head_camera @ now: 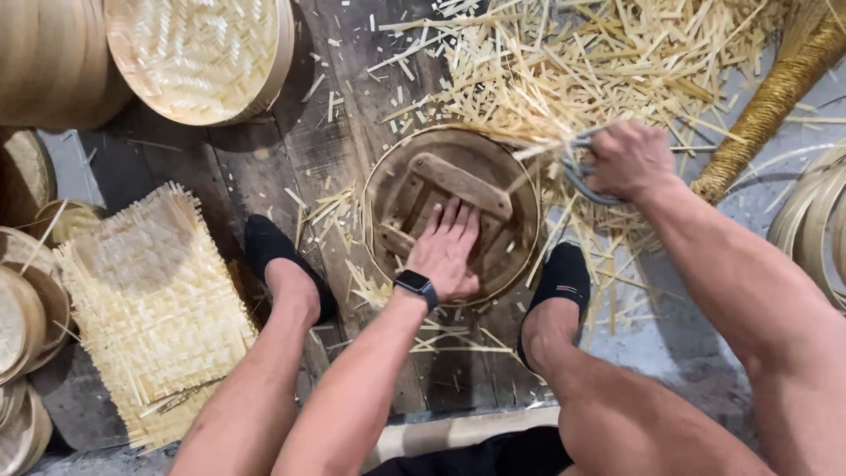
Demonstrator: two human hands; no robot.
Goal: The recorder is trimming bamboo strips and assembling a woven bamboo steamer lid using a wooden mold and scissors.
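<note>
A round bamboo steamer frame (382,181) with wooden cross slats lies on the dark plank floor between my feet. My left hand (446,248), with a dark watch on the wrist, presses flat on the slats inside the frame. My right hand (627,159) is closed around the handles of grey metal shears (577,169) at the frame's right rim, where pale bamboo strips stick out. The blades are hidden among the strips.
Bamboo trimmings (573,62) cover the floor behind the frame. A stack of square woven mats (154,308) lies at left, round woven lids (198,53) at top left, more steamer rings (22,326) at far left and right edge. A rope-wrapped post (771,101) leans at top right.
</note>
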